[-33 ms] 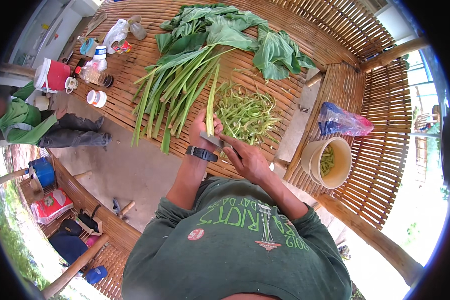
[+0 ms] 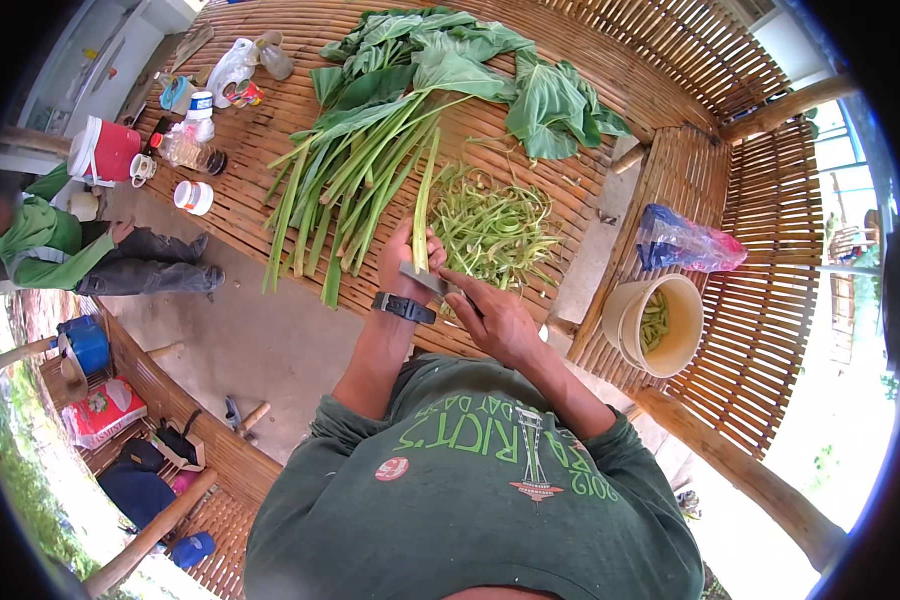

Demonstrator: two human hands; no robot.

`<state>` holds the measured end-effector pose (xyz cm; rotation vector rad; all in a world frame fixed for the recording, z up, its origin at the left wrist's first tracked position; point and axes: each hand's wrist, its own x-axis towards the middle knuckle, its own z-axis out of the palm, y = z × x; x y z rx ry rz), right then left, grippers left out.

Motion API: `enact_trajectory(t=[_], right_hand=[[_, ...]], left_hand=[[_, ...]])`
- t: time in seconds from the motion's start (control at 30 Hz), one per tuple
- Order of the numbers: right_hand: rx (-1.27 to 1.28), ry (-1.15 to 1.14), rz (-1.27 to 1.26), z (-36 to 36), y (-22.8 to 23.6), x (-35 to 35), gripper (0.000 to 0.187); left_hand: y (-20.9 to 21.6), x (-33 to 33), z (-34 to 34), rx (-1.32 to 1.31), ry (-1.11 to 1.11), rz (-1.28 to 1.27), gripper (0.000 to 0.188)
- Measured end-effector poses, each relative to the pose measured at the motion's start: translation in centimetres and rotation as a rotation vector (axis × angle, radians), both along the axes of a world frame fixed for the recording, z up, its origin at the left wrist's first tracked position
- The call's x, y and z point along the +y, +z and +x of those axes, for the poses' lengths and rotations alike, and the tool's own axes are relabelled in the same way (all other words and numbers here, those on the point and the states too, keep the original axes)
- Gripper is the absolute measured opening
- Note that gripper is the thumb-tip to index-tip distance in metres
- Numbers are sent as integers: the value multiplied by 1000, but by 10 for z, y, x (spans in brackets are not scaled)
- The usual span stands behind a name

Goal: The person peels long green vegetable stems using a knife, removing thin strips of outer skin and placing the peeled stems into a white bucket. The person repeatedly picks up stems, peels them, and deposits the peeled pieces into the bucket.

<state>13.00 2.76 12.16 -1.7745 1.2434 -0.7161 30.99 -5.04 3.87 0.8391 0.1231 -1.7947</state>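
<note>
My left hand [image 2: 403, 262] is closed round a pale green leaf stalk [image 2: 424, 200] that points away from me. In my right hand [image 2: 500, 322] is a knife [image 2: 425, 279], its blade lying across the near end of the stalk. A black watch [image 2: 403, 307] is on my left wrist. Just beyond my hands, a heap of thin green peelings [image 2: 495, 225] covers part of the bamboo table [image 2: 255, 205]. Long uncut stalks [image 2: 355, 190] lie to the left of it, joined to big dark green leaves [image 2: 460, 60] farther off.
On the right-hand bamboo bench, a cream bucket [image 2: 623, 325] holds cut green pieces [image 2: 655, 322] beside a plastic bag [image 2: 685, 240]. Jars, a bottle [image 2: 192, 152] and a red pail [image 2: 110, 150] stand at the far left. A person in green [image 2: 65, 240] sits by them.
</note>
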Motion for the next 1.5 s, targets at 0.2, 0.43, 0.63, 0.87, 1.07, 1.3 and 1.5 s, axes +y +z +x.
enact_trajectory(t=[0.2,0.43,0.63,0.87,1.07,1.3,1.5], right_hand=[[30,-32,-40,3,-1,-7,41],[98,-72,-85,7,-4,-17,41],[113,-130,-131,5,-9,-28,42],[97,-148,-144,-2,-11,-39,44],[87,-1,-27,-8,4,-32,48],[91,36,-50,-10,12,-28,49],[104,-34,-201,-6,-3,-32,49]], left_hand=[[22,6,-8,-30,54,-44,33],[25,12,-10,-100,85,-108,22],[38,21,-15,-103,53,-84,23],[39,35,-8,-190,-108,-194,24],[53,29,-15,-222,-42,-111,40],[54,28,-11,-225,-63,-84,40],[51,30,-11,-257,-60,-90,39]])
